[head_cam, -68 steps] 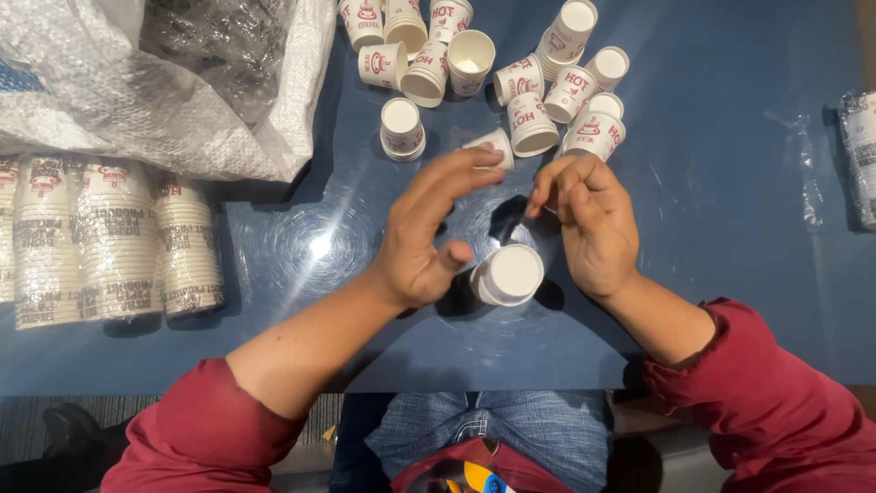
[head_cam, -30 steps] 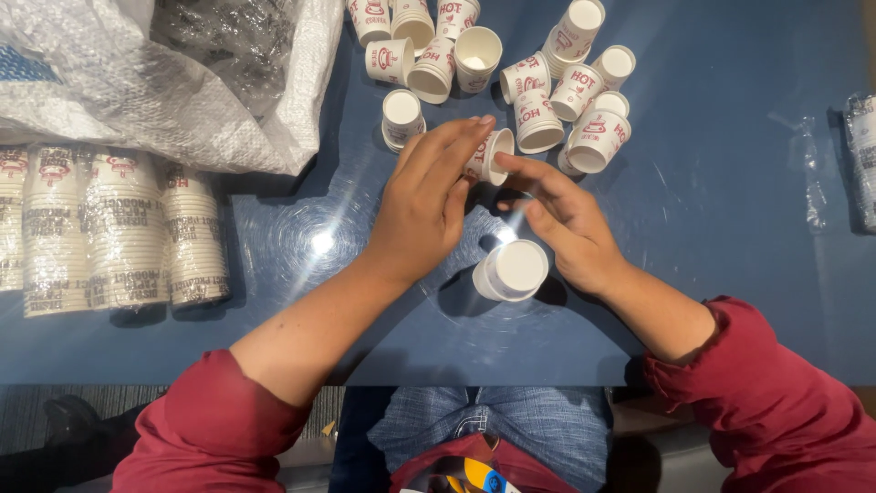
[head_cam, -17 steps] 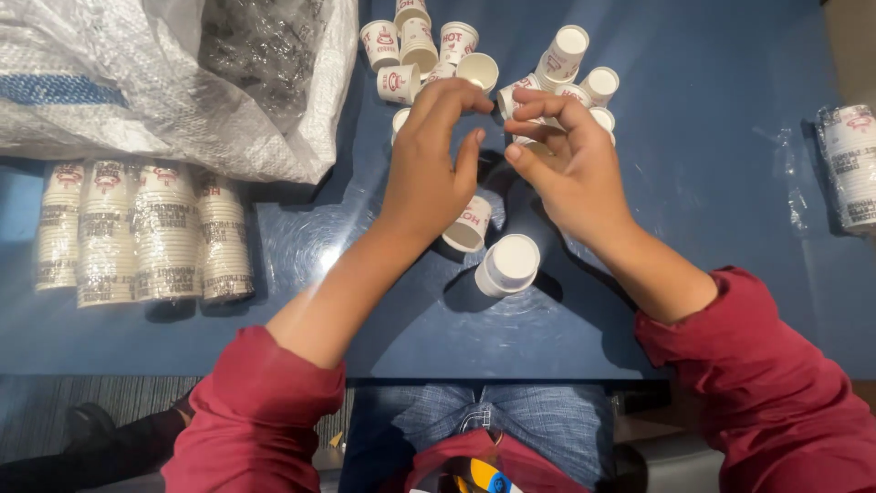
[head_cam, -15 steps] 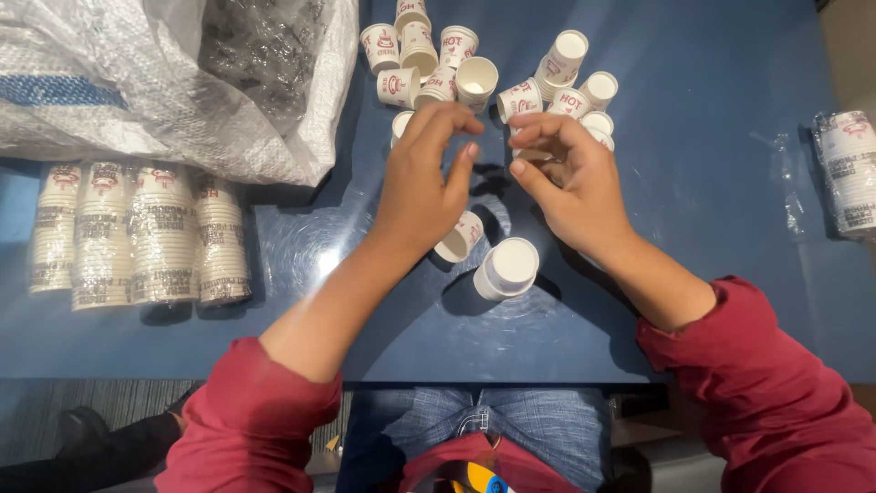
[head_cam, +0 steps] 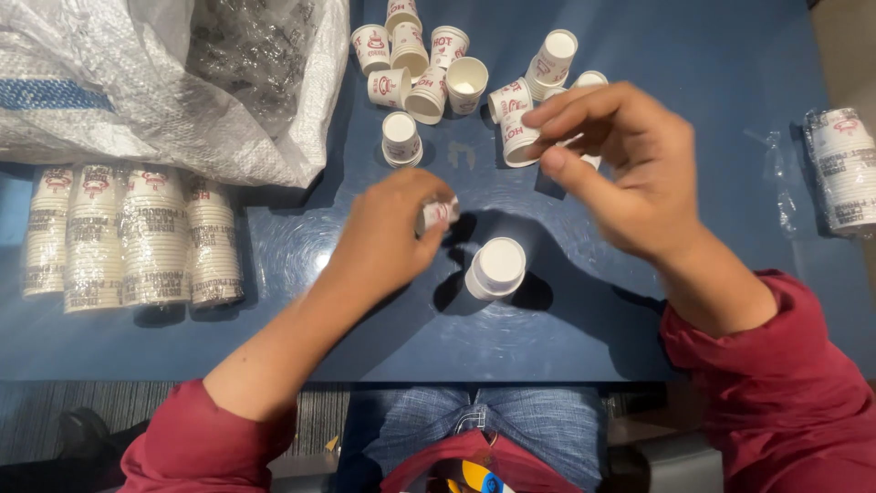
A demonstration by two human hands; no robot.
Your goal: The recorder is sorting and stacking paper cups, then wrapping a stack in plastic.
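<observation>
We are working over the blue table (head_cam: 712, 82), taking the upturned paper cup (head_cam: 495, 267) in front of us as our landmark. Our left hand (head_cam: 388, 233) is closing around a small paper cup (head_cam: 438, 214), just left of and slightly beyond the landmark, fingers curled on it so only its printed side is showing. Our right hand (head_cam: 630, 169) is hovering beyond and to the right of the landmark, thumb and forefinger nearly meeting; whether they are pinching anything we cannot tell. Beyond the landmark, loose cups (head_cam: 429, 73) are lying scattered, some tipped. Far to its left, wrapped cup stacks (head_cam: 128, 237) are lying beside a white woven sack (head_cam: 137, 82).

We are judging the risks: squeezing could crush the thin cup, and our right wrist, sweeping low, could knock the landmark over.
</observation>
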